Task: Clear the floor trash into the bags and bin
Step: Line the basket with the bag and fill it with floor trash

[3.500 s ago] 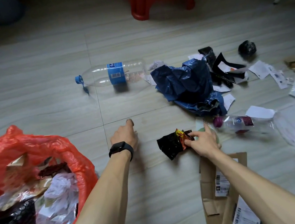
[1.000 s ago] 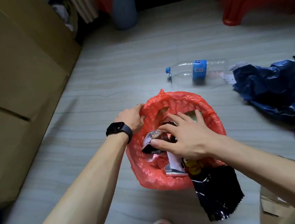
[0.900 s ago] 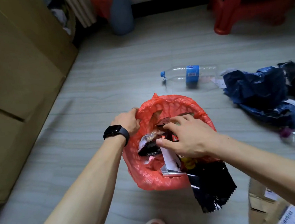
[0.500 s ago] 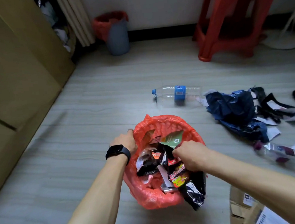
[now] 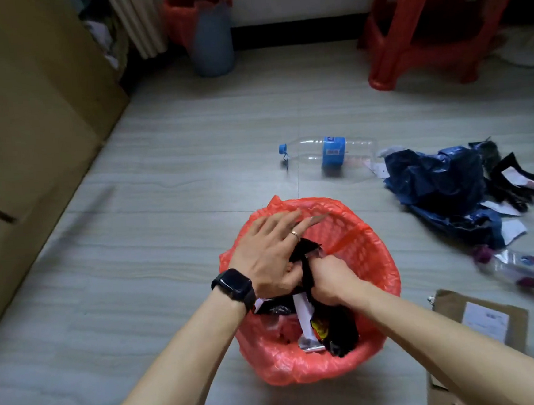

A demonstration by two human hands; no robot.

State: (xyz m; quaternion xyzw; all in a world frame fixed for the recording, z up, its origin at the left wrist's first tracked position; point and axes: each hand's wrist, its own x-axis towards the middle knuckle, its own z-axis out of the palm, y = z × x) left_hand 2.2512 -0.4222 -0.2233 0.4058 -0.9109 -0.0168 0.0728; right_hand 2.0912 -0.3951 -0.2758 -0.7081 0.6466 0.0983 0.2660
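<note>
Both hands are over the red bag (image 5: 307, 370), which sits on the floor in the near middle. The right hand (image 5: 329, 277) is balled into a fist around a black wrapper (image 5: 306, 252), knuckles down inside the bag's mouth. The wrapper's top pokes out above the fist, and more black film with a yellow patch shows below it among white and foil scraps in the bag. The left hand (image 5: 268, 255) lies spread across the bag's left rim with its fingers straight and fanned, gripping nothing, its thumb side against the wrapper. There is a black watch (image 5: 234, 288) on that wrist.

Past the bag, a clear bottle (image 5: 332, 152) with a blue label lies on its side. Just right of it is a crumpled blue bag (image 5: 436, 179), with black and white scraps (image 5: 513, 183) beside it. Near the floor's right edge lies a small bottle (image 5: 520, 270), blurred. A brown mailer (image 5: 450, 309) lies at the near right. Along the floor's far edge stand a grey-blue bin (image 5: 213, 46) with a red liner and a red stool (image 5: 405, 31).
</note>
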